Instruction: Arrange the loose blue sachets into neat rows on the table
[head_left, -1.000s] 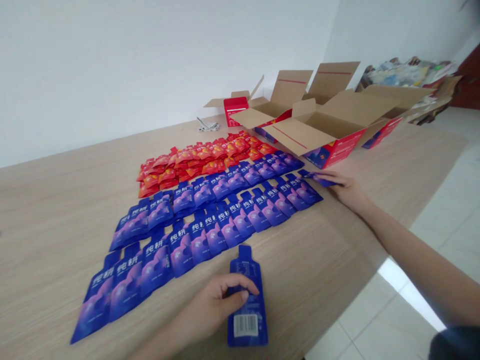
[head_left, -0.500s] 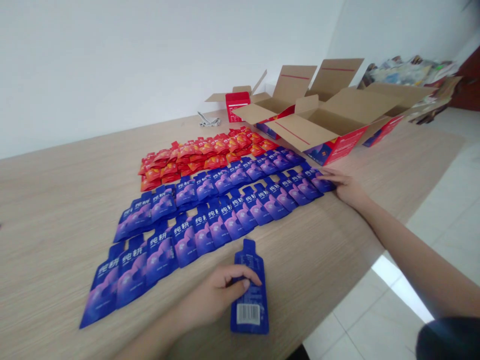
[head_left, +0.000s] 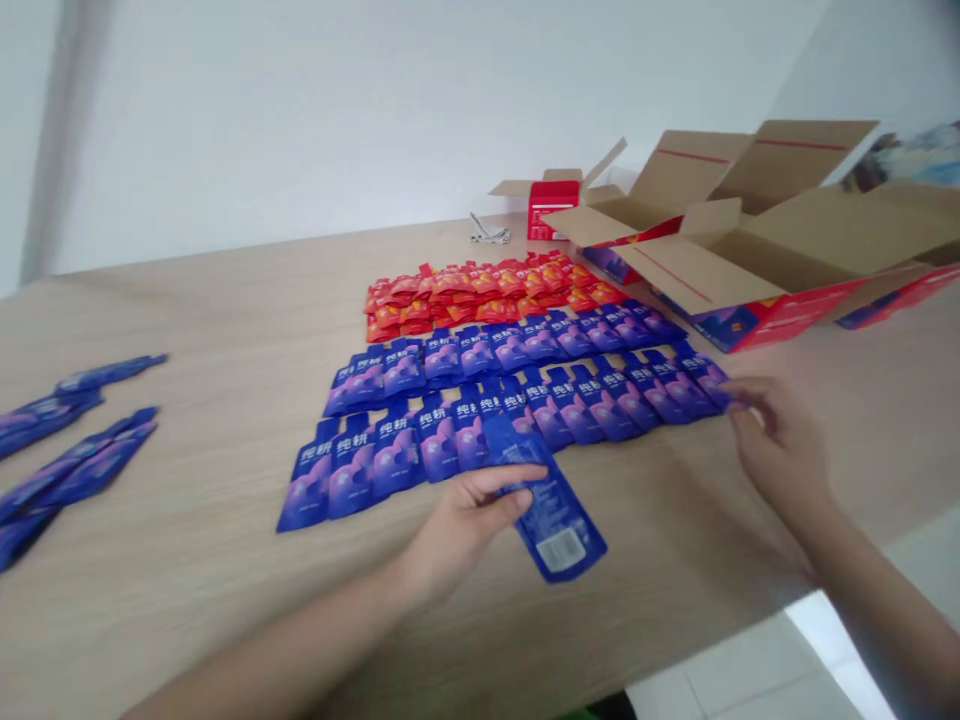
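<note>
In the head view, my left hand is closed on a blue spouted pouch, thumb and fingers gripping its left edge. Its back faces up, with a white barcode label near the bottom, and it lies at a slant, its neck overlapping the front row. On the right, my right hand pinches the corner of the last blue pouch in that row. Two overlapping rows of blue-purple pouches lie face up across the table. Behind them are piled rows of red-orange pouches.
Open cardboard boxes with raised flaps stand at the back right. A small red box and a folded paper-like bundle sit near the wall. More blue pouches lie at the table's left. Tiled floor shows beyond the front edge.
The view has swung left, bringing more pouches in at the left. My left hand has picked up and tilted the barcoded pouch; my right fingers have closed on the end pouch's corner.
</note>
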